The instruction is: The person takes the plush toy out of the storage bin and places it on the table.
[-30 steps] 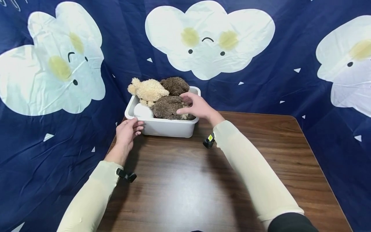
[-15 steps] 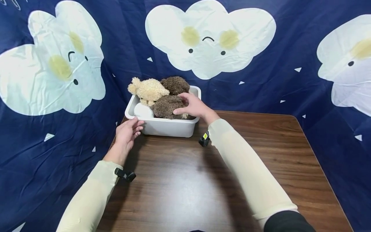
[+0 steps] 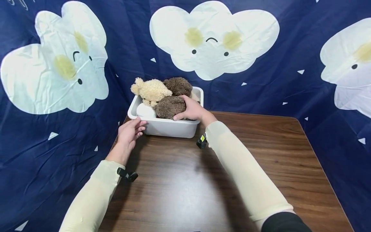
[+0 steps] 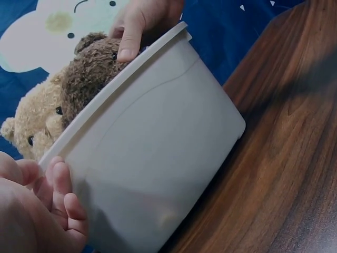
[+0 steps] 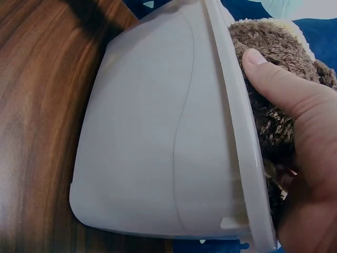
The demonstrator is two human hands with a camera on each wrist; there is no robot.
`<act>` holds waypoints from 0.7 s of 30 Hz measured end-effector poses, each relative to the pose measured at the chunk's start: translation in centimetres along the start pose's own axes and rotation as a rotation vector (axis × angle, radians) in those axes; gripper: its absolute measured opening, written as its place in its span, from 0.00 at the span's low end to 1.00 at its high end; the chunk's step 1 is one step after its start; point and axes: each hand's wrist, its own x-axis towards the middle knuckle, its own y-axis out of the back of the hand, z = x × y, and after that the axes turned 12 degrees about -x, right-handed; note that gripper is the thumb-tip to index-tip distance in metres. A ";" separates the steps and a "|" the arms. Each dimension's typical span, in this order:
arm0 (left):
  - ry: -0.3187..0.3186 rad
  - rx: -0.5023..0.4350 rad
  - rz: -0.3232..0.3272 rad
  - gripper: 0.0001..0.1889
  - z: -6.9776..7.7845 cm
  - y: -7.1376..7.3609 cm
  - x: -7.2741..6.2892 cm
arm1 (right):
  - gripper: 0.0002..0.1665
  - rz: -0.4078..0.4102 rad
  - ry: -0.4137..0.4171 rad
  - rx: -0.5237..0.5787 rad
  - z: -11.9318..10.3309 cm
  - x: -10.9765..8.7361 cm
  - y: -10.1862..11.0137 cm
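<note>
A white plastic bin stands at the far left of the table, holding several plush toys. My right hand grips the front dark brown teddy bear, thumb on its near side; in the right wrist view the thumb presses into the curly fur. The other fingers are mostly hidden behind the bear. My left hand holds the bin's front left rim, its fingers curled at the outer wall. Beside the brown bear lie a cream teddy bear and a white rounded thing.
Another dark brown plush sits at the back of the bin. The wooden table extends to the front and right. A dark blue cloth with white clouds hangs behind and along both sides.
My right hand has moved left and down onto the front brown teddy bear, and its fingers have closed round it. The left hand has stayed at the bin's rim.
</note>
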 end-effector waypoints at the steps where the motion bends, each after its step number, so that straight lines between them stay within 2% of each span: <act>1: -0.003 0.001 0.003 0.04 0.0 0.0 0.0 | 0.67 0.004 -0.010 0.001 -0.1 0.0 0.0; 5: -0.015 0.010 0.013 0.05 -0.1 0.0 -0.1 | 0.64 0.036 -0.046 0.011 -0.4 -0.1 -0.2; 13: -0.009 0.033 0.022 0.05 -0.3 -0.3 0.0 | 0.59 0.140 -0.063 0.062 -0.1 -0.3 -0.3; 21: -0.024 0.035 0.047 0.05 -0.1 -0.2 0.0 | 0.65 0.144 -0.027 0.173 -0.9 -0.6 1.5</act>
